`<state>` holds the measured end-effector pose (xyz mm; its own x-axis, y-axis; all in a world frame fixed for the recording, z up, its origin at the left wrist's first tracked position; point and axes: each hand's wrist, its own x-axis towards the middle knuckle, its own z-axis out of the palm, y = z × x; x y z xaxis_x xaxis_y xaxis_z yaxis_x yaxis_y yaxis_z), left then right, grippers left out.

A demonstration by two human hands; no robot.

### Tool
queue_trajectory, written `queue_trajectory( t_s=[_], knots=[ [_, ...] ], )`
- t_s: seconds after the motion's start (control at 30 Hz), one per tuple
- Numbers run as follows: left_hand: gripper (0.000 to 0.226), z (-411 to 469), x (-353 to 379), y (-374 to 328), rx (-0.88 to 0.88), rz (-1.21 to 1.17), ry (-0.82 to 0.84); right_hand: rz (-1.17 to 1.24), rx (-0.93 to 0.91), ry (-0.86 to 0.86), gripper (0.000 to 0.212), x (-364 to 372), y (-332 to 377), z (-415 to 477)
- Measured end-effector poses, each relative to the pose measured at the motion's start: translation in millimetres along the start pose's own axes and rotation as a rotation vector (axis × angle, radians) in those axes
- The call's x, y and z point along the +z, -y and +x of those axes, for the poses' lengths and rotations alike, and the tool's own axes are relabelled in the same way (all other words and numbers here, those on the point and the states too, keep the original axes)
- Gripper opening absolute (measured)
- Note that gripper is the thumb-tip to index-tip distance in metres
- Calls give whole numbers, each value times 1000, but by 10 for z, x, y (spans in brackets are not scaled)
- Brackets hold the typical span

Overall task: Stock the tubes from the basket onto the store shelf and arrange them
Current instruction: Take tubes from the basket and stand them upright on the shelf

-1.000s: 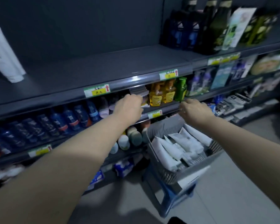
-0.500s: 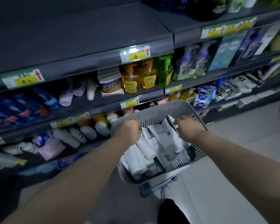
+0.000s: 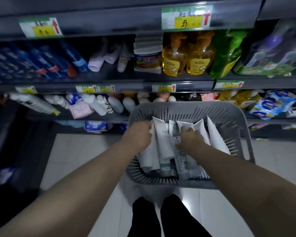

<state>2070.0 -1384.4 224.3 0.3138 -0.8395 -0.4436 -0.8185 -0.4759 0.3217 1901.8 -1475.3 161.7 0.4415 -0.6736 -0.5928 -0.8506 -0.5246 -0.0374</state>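
both your hands are down in the grey slotted basket [image 3: 232, 115], among the white tubes [image 3: 162, 142]. your left hand [image 3: 138, 135] curls on tubes at the left side; your right hand [image 3: 190, 139] presses on the middle ones. whether either grip has closed on a tube, i cannot tell. the store shelf [image 3: 109, 26] stands just behind the basket.

Both arms extended, left hand [image 3: 138, 135] and right hand [image 3: 190, 137] curled downward.
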Motion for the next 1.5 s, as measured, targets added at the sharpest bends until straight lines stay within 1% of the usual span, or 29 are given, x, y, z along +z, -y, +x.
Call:
queue_trajectory(
  t_s=[0.07, 0.1, 0.2, 0.27, 0.37, 0.43, 0.5, 0.57, 0.63, 0.73, 0.83, 0.97, 1.03, 1.13, 1.2, 1.27, 1.3, 1.37, 1.4, 1.5],
  knots=[
    [32, 0, 25, 23, -16, -3, 1, 9, 40, -24, 54, 38, 7, 17],
    [32, 7, 47, 34, -18, -8, 3, 61, 58, -30, 57, 48, -3, 23],
    [32, 65, 113, 20, -24, -15, 4, 340, 74, 7, 78, 2, -95, -19],
    [31, 110, 151, -28, -40, -29, 3, 475, 45, -1, 79, -71, -209, -99],
    [27, 153, 219, -147, -68, -38, 25, 588, -5, -76, 73, -152, -381, -255],
    [24, 206, 281, -218, -91, -25, 24, 666, 3, -155, 59, -196, -465, -361],
    [27, 288, 357, -290, -139, -30, 6, 768, 28, -191, 48, -263, -524, -469],
    [35, 371, 418, -384, -192, -37, -22, 829, 22, -206, 46, -346, -565, -602],
    [48, 459, 482, -445, -234, -38, -49, 821, 10, -214, 47, -411, -612, -713],
    [69, 583, 582, -483, -281, -14, -57, 717, 8, -203, 51, -428, -706, -783],
    [74, 657, 637, -508, -304, 14, -79, 706, 1, -187, 49, -414, -772, -778],
    [73, 772, 615, -514, -346, -80, -3, 649, -5, -246, 49, -423, -802, -734],
    [70, 814, 625, -502, -384, -115, 13, 644, -17, -281, 42, -453, -790, -735],
    [67, 839, 651, -491, -399, -102, -13, 635, -39, -298, 34, -499, -782, -772],
    [59, 827, 642, -495, -354, -80, 21, 610, -58, -299, 29, -528, -785, -778],
    [44, 796, 639, -497, -294, -76, 60, 605, -83, -302, 24, -550, -763, -767],
    [38, 768, 639, -492, -269, -71, 56, 609, -89, -313, 22, -558, -744, -757],
    [30, 667, 607, -494, -218, -103, -3, 611, -96, -357, 22, -560, -694, -734],
    [29, 593, 576, -496, -195, -155, -31, 604, -99, -379, 22, -556, -664, -730],
    [32, 345, 406, -491, -138, -410, -107, 610, -120, -448, 19, -579, -579, -767]
  ],
)
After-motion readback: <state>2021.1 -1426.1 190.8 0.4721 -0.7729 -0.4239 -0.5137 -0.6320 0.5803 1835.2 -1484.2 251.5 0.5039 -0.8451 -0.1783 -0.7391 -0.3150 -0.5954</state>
